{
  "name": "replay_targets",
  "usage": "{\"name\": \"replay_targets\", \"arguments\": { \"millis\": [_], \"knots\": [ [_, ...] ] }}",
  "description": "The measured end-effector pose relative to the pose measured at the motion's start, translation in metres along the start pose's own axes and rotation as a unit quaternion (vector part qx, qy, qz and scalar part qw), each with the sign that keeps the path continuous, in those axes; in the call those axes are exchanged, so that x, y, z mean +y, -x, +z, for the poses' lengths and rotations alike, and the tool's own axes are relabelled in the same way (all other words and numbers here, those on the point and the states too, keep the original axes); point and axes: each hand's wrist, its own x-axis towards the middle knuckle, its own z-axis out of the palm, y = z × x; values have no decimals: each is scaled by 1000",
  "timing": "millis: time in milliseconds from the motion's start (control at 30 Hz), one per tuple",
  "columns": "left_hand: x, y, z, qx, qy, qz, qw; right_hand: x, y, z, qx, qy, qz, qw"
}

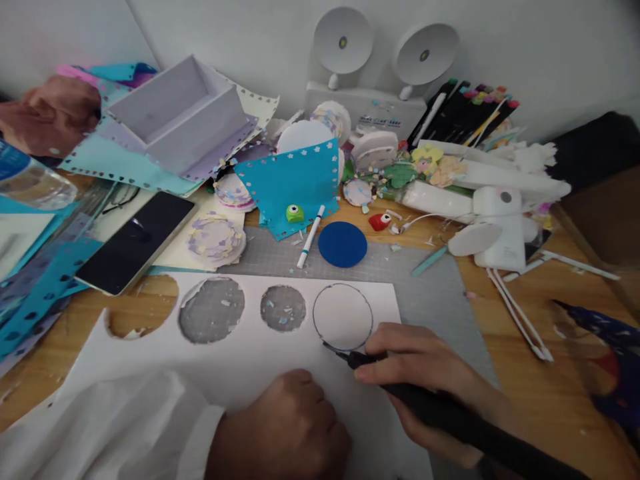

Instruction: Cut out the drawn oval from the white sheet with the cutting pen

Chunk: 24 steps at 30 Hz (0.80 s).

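Observation:
My right hand (425,380) grips a craft knife (435,410) with a long black handle. Its thin dark tip touches the lower left of a circle outlined on a white sheet (240,373). Curled into a fist, my left hand (285,430) rests on the same sheet, left of the knife; I see nothing in it. Two round holes with rough edges show the grey cutting mat (440,293) beneath the sheet. A rounded notch is cut at its left end. Just beyond the outlined circle lies a blue disc (343,245).
A white marker (311,237) and a teal-handled tool (429,261) lie behind the sheet. At left are a phone (137,243), a bottle (35,177) and a lilac box (185,120). Decorated discs, blue card (295,177), markers (460,113) and a twin-headed lamp (370,107) crowd the back.

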Motion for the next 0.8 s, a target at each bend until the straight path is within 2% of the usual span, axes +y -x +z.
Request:
{"name": "replay_targets", "arguments": {
  "millis": [100,200,333,533,800],
  "knots": [
    [0,1,2,6,4,-5,1000,2,1,-2,-44,-6,-9,999],
    [1,1,2,7,7,-9,1000,5,2,-4,-43,-25,-5,999],
    [1,-1,-3,-27,15,-19,999,4,2,-8,-43,-35,-1,998],
    [1,-3,-6,-46,14,-17,999,-5,-5,-17,44,-57,26,997],
    [1,-1,-1,-21,19,-23,999,3,0,-9,-12,-59,9,998]
  ]
}}
